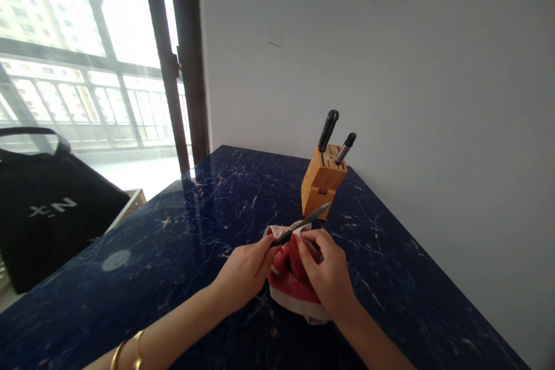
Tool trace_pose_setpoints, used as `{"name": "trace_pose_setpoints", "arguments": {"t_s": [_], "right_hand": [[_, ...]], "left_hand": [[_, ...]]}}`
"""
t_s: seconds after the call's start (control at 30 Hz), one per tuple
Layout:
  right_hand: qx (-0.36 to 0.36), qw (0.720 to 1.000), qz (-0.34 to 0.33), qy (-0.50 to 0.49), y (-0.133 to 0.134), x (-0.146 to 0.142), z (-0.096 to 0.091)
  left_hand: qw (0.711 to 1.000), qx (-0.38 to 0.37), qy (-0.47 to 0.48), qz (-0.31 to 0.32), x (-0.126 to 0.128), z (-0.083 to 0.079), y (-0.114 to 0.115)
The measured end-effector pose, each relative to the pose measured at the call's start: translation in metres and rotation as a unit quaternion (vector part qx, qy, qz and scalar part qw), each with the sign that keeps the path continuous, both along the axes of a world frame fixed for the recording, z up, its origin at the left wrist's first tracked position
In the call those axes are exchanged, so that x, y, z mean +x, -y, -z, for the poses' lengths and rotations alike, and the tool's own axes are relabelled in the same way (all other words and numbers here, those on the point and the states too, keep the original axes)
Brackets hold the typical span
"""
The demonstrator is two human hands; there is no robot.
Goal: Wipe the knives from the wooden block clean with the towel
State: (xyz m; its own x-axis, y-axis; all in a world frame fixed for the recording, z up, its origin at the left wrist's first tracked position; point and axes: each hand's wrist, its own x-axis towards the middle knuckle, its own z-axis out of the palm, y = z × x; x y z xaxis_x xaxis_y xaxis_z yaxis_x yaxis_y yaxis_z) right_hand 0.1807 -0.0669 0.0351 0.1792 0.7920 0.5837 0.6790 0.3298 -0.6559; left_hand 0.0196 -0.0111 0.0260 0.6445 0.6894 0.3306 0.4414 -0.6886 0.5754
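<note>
Left hand (pixel 243 272) has a small knife (pixel 310 218) gripped by its black handle, blade angled up and away to the right, so that's how the head view looks. Right hand (pixel 327 272) is pinching a bunched-up red and white cloth (pixel 295 288) right beside the blade, thumb and fingers pressed together on the fabric. Cloth's sitting in a crumpled heap on the dark blue marbled surface (pixel 243 202), between the two hands, with the knife over its far edge. Just past it there's a wooden knife block (pixel 318 188), and the blade tip overlaps its lower part from this angle, can't tell if they actually touch. Block's got a black-handled knife (pixel 328 130) and a silver handle with a black end (pixel 346 149) poking out the top. Gold bracelets (pixel 138 347) on the left wrist, black bag (pixel 56 219) off to the left by the bright window (pixel 117 6), plain pale wall (pixel 411 69) behind.
</note>
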Motion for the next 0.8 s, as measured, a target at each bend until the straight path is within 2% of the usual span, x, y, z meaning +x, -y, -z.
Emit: {"name": "trace_pose_setpoints", "arguments": {"t_s": [0.33,0.8], "right_hand": [[-0.002,1.0,-0.005,-0.007,-0.0021,0.0004,0.001],[-0.006,1.0,0.002,0.008,-0.0034,0.002,0.0008]], "left_hand": [[1.0,0.014,-0.025,0.001,0.0005,0.0032,0.0005],[1.0,-0.019,0.016,0.001,0.0009,0.0042,-0.0002]]}}
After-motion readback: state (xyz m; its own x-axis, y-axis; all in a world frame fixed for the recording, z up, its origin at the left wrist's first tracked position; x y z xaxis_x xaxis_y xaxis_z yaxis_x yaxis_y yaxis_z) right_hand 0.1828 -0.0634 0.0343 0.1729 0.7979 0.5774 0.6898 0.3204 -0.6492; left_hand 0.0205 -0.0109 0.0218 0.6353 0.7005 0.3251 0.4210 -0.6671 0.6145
